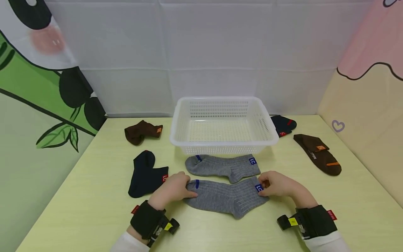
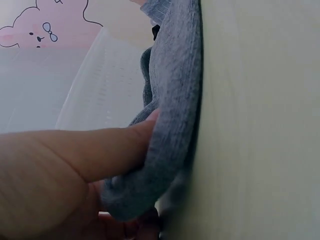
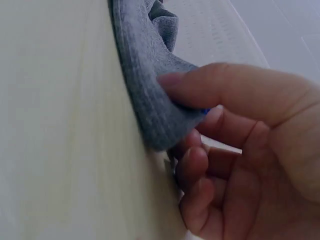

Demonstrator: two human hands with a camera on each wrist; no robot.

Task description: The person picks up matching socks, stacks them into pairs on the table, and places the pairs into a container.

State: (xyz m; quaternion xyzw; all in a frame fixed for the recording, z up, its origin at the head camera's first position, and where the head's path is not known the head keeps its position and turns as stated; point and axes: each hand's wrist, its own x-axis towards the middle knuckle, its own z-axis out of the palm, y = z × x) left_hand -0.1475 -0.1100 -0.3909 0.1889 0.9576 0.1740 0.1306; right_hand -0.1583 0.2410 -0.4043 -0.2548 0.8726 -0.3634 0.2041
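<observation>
Two grey socks lie on the pale yellow table in front of a white basket (image 1: 224, 122). The near grey sock (image 1: 225, 197) is held at both ends. My left hand (image 1: 174, 189) pinches its toe end, thumb on top (image 2: 100, 150) of the cloth (image 2: 172, 100). My right hand (image 1: 277, 184) pinches the cuff by the blue label, thumb over the fabric (image 3: 145, 105) and fingers (image 3: 200, 170) curled under. The far grey sock (image 1: 221, 166) lies flat just behind, untouched.
A navy sock (image 1: 145, 174) lies left of my left hand, a brown sock (image 1: 141, 131) behind it. At the right are another navy sock (image 1: 283, 125) beside the basket and a brown sock (image 1: 319, 154). Padded walls close in the table.
</observation>
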